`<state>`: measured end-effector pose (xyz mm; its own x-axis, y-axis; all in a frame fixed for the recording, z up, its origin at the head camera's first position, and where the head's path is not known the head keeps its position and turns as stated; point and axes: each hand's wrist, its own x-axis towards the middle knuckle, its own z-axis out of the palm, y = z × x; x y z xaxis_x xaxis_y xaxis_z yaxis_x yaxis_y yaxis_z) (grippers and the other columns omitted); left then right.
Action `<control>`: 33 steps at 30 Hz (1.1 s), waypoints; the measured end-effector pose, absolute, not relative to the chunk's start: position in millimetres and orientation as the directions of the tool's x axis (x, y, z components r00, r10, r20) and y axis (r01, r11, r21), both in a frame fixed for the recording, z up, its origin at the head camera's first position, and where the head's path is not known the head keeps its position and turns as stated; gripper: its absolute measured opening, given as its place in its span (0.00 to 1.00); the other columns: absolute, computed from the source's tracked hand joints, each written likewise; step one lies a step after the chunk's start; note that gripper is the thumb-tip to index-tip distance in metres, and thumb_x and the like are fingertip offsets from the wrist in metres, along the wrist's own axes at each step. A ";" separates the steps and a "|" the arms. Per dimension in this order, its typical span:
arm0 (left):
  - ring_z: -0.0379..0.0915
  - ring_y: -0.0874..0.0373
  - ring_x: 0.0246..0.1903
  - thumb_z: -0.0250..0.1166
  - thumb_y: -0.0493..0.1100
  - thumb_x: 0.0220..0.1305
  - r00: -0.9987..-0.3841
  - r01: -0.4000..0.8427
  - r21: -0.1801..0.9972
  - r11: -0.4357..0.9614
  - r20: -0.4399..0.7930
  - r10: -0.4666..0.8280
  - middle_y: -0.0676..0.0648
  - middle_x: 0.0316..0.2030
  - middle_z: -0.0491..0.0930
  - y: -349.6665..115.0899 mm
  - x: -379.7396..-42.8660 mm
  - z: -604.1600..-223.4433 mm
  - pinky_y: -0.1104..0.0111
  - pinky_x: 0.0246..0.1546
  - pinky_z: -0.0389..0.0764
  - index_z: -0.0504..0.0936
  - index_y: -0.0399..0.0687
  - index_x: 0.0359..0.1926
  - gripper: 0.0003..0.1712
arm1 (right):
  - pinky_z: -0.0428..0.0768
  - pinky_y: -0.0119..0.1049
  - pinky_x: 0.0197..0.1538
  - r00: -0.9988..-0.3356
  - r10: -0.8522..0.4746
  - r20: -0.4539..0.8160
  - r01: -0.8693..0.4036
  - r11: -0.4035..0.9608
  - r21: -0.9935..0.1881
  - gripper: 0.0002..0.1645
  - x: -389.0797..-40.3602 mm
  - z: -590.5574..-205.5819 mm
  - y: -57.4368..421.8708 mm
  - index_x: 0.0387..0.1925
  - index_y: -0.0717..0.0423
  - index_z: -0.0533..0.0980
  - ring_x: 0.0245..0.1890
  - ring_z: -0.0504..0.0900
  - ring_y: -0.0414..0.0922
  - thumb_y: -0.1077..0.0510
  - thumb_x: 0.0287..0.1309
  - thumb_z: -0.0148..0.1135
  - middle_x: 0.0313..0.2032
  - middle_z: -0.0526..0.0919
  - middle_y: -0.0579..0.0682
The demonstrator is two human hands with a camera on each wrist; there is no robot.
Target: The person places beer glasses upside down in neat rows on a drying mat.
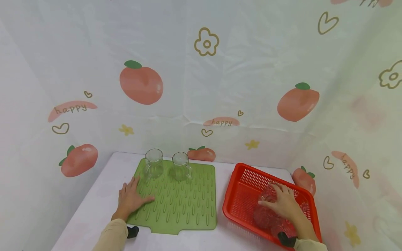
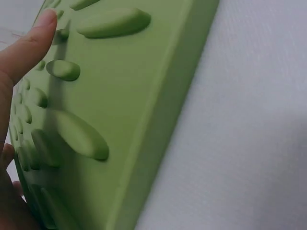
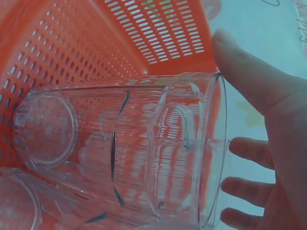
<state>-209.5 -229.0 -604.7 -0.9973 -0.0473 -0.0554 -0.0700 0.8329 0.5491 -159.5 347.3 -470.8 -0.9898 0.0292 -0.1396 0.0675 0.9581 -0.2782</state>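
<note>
On the left side of the green drying mat [image 1: 188,195] lies my left hand [image 1: 130,198], fingers spread and nothing held. Its thumb [image 2: 29,50] extends over the mat's ridges in the left wrist view. My right hand [image 1: 284,202] reaches over the red basket [image 1: 230,198], where several clear glass mugs lie. In the right wrist view, a glass mug [image 3: 96,139] lies on its side, mouth toward the palm. Thumb and fingers are spread around its rim, fingertips right at the edge, without curling round it.
Two clear glass mugs, one on the left [image 1: 154,164] and one on the right [image 1: 180,166], stand at the mat's back edge. A white table [image 1: 84,223] carries mat and basket. Behind it hangs a white curtain [image 1: 245,87] printed with fruit and hearts.
</note>
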 end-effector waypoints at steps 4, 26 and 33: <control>0.36 0.16 0.74 0.77 0.72 0.42 -0.998 -0.055 0.535 0.843 -0.048 -0.035 0.26 0.78 0.45 -229.8 -208.7 -605.8 0.23 0.69 0.44 0.52 0.36 0.79 0.75 | 0.74 0.78 0.54 -0.989 0.039 -0.142 0.077 0.960 -0.268 0.66 -156.4 -466.7 346.8 0.72 0.58 0.65 0.65 0.63 0.76 0.21 0.41 0.72 0.68 0.66 0.74; 0.32 0.17 0.74 0.77 0.72 0.43 -0.996 -0.048 0.504 0.863 -0.094 -0.001 0.25 0.78 0.40 -229.6 -206.7 -605.4 0.24 0.70 0.42 0.52 0.39 0.79 0.73 | 0.81 0.72 0.49 -0.989 0.054 -0.136 0.089 0.961 -0.263 0.50 -146.6 -455.8 340.3 0.58 0.57 0.78 0.56 0.76 0.70 0.32 0.38 0.81 0.58 0.76 0.67; 0.33 0.17 0.74 0.77 0.72 0.43 -0.997 -0.038 0.504 0.863 -0.077 0.001 0.25 0.78 0.41 -229.5 -206.2 -602.8 0.23 0.69 0.42 0.53 0.39 0.79 0.72 | 0.82 0.71 0.48 -0.993 0.040 -0.114 0.070 0.959 -0.275 0.45 -144.8 -459.8 337.5 0.56 0.55 0.80 0.52 0.76 0.67 0.35 0.39 0.82 0.53 0.77 0.65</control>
